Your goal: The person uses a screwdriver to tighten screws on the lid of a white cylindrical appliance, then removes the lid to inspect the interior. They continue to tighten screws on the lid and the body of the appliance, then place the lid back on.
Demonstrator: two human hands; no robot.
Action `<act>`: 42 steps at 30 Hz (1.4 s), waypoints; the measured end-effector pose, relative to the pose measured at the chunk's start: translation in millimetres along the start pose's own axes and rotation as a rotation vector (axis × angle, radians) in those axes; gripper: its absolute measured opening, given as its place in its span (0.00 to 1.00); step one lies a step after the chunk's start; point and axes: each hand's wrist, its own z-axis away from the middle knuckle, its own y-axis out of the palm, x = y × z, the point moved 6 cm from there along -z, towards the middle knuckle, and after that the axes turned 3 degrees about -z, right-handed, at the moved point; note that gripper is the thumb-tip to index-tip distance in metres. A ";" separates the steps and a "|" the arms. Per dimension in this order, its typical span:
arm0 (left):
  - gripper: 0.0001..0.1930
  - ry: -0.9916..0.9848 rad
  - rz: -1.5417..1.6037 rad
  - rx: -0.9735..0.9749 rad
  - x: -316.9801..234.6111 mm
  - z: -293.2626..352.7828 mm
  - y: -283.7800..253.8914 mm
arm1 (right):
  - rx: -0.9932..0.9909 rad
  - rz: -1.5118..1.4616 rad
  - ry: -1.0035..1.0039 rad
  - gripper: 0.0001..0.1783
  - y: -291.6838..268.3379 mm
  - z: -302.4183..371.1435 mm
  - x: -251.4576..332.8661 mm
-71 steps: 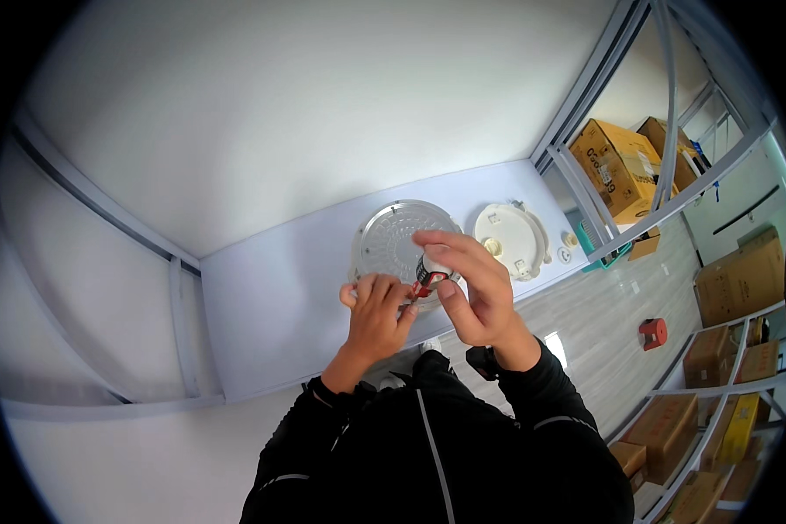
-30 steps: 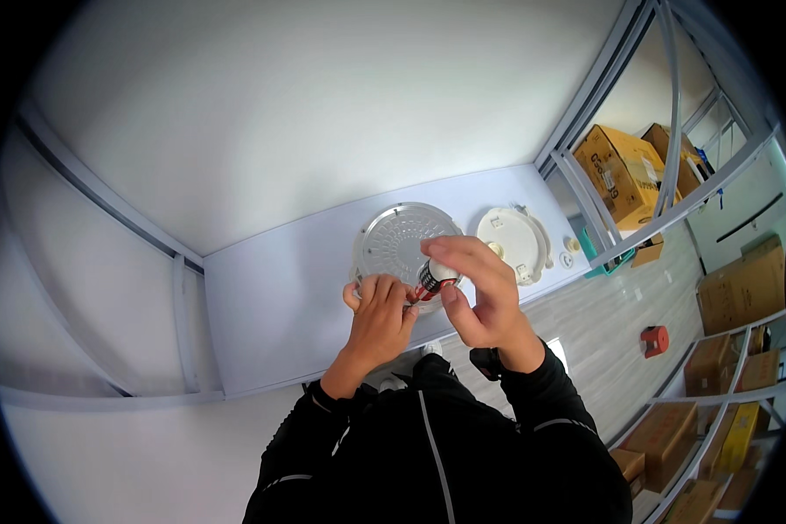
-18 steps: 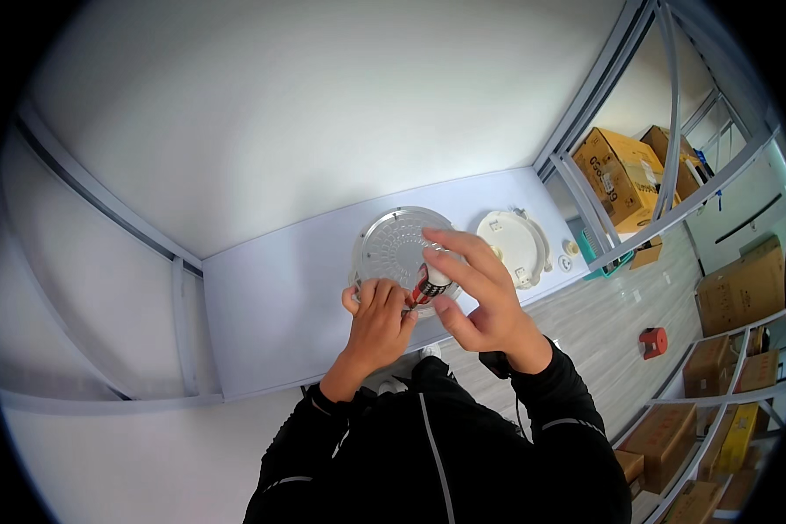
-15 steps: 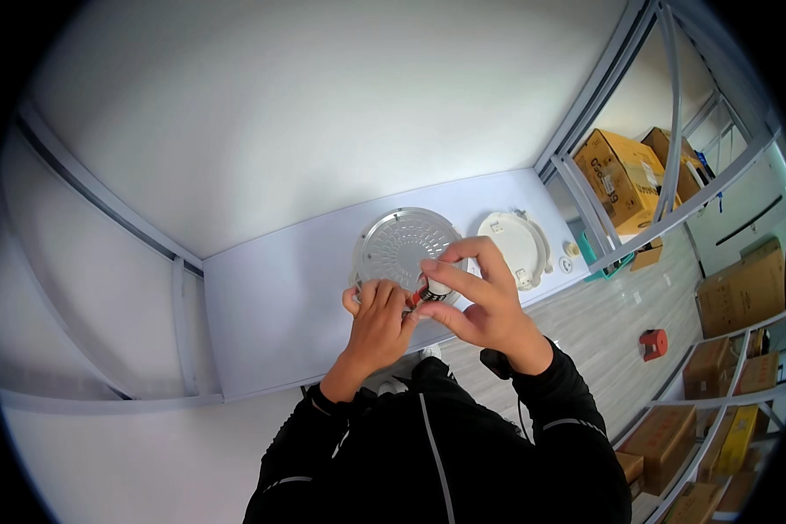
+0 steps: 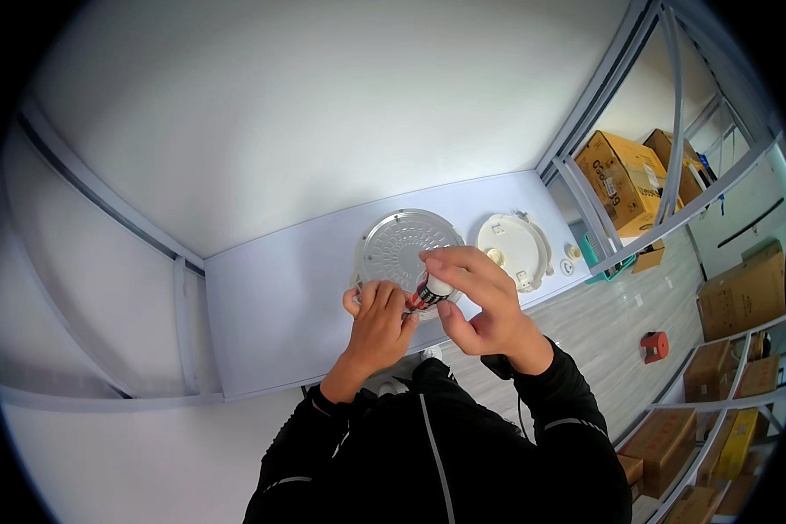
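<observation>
A round silver metal plate with a pattern of small slots lies on the white table. My left hand curls over its near-left edge, gripping it. Just right of those fingers, a screwdriver with a red and black handle and a white end leans over the near edge of the plate. My right hand has thumb and index finger around the white end of that handle. The tool's tip is hidden by my left fingers.
On the right of the white table lie a round white shallow housing with a small cream piece at its edge, a cream roll and a small white disc. Past the right end stand a teal basket and cardboard boxes.
My right fingers have shifted on the handle, and more of its red and black part shows. The cream piece by the housing has come into sight. My left hand stays put.
</observation>
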 end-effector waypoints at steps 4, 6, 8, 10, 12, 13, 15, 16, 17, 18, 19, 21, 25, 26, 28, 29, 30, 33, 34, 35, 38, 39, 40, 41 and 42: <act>0.11 0.003 -0.009 -0.017 0.5 0.4 0.5 | 0.022 0.114 -0.036 0.31 -3.4 5.2 -1.7; 0.11 -0.006 0.008 0.002 -0.7 -0.8 -0.2 | 0.007 0.099 -0.004 0.31 -4.5 9.1 -6.1; 0.11 -0.017 0.027 0.008 -2.1 -1.8 -1.8 | -0.031 0.049 -0.002 0.32 -5.2 3.9 -4.2; 0.11 -0.025 0.027 0.007 -1.8 -1.7 -2.0 | 0.008 0.047 -0.026 0.32 -6.8 -3.4 3.0; 0.11 -0.027 0.010 -0.002 -1.1 -1.1 -1.3 | 0.044 0.081 -0.038 0.33 -7.1 -2.9 4.1; 0.11 -0.024 0.015 -0.003 -1.7 -1.4 -1.9 | 0.060 0.116 -0.038 0.34 -7.2 0.7 2.0; 0.11 -0.019 0.024 -0.004 -2.7 -2.4 -3.1 | 0.058 0.112 -0.007 0.35 -6.6 4.3 -1.9; 0.11 -0.018 0.026 -0.001 -2.6 -2.5 -2.6 | 0.040 0.073 0.023 0.34 -5.5 4.7 -4.0; 0.11 -0.017 0.028 0.002 -2.5 -2.7 -2.1 | 0.022 0.034 0.053 0.34 -4.3 4.7 -5.6; 0.11 -0.017 0.028 0.005 -2.3 -3.0 -1.8 | 0.005 0.015 0.054 0.35 -3.0 3.0 -5.3; 0.11 -0.018 0.026 0.006 -2.3 -3.3 -1.9 | -0.012 -0.004 0.055 0.35 -1.8 0.2 -4.5; 0.11 -0.020 0.022 0.006 -2.7 -3.7 -2.8 | -0.008 0.012 0.033 0.35 -2.3 -3.5 -2.2; 0.11 -0.015 0.020 -0.009 -2.8 -3.2 -3.2 | 0.052 0.085 0.010 0.34 -4.8 2.5 -7.3; 0.11 -0.013 0.024 -0.016 -3.3 -3.4 -3.7 | 0.061 0.087 0.022 0.35 -4.3 4.9 -10.2; 0.11 -0.015 0.036 -0.028 -3.0 -3.4 -3.2 | 0.049 0.018 0.010 0.34 -3.2 2.8 -8.6; 0.11 -0.019 0.043 -0.031 -2.6 -3.3 -2.6 | 0.043 -0.017 0.005 0.34 -2.9 1.0 -7.3; 0.10 -0.024 0.049 -0.035 -2.1 -3.0 -2.5 | 0.047 -0.010 -0.006 0.33 -2.8 -2.1 -4.4; 0.10 -0.033 0.037 -0.030 -0.4 -2.2 -1.3 | 0.082 0.027 -0.022 0.31 -2.9 -8.1 1.3; 0.10 -0.040 0.043 -0.026 0.7 -1.9 -0.9 | 0.108 0.049 -0.015 0.31 -3.1 -7.6 0.8; 0.10 -0.047 0.048 -0.022 2.1 -1.7 -0.4 | 0.135 0.071 -0.009 0.31 -2.7 -7.2 0.4; 0.11 -0.051 0.052 -0.020 3.9 -2.7 -0.9 | 0.126 0.094 0.052 0.31 -4.2 -5.9 -1.3; 0.11 -0.049 0.052 -0.021 4.4 -3.3 -1.0 | 0.118 0.104 0.037 0.31 -5.8 -5.2 -1.3; 0.10 -0.052 0.058 -0.020 5.1 -3.7 -1.1 | 0.110 0.113 0.022 0.31 -7.9 -3.6 -2.2; 0.10 -0.055 0.065 -0.018 5.8 -4.1 -1.4 | 0.103 0.121 0.007 0.31 -10.2 -2.0 -2.9; 0.10 -0.060 0.070 -0.015 6.4 -4.3 -1.9 | 0.067 0.129 -0.027 0.30 -13.6 -1.2 -2.2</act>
